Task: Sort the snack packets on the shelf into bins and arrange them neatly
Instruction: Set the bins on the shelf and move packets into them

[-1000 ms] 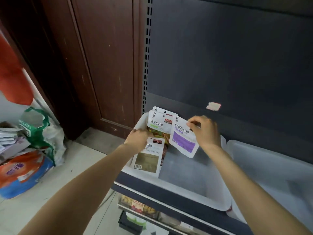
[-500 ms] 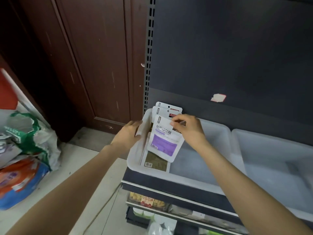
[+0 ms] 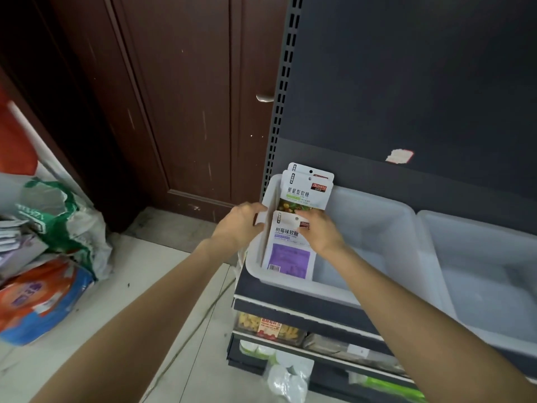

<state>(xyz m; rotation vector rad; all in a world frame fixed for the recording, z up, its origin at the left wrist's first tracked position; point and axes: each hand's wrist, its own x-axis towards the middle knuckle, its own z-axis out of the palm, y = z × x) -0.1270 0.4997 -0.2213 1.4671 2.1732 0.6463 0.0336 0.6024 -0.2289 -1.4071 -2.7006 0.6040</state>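
Fingers of my right hand [image 3: 321,232] pinched the purple packet [image 3: 287,251] – it lay in the left bin [image 3: 377,216], under my palm – while my left hand [image 3: 241,225] gripped that bin's left rim.

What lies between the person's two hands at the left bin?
In the head view, the bin's left wall and the purple packet lie between the left hand and right hand.

A big brown door [image 3: 186,97] stands at the back. Right of the door is a dark wall panel [image 3: 406,82]. Below the door is a pale floor [image 3: 139,286] with bags [image 3: 43,289] piled left of the door.
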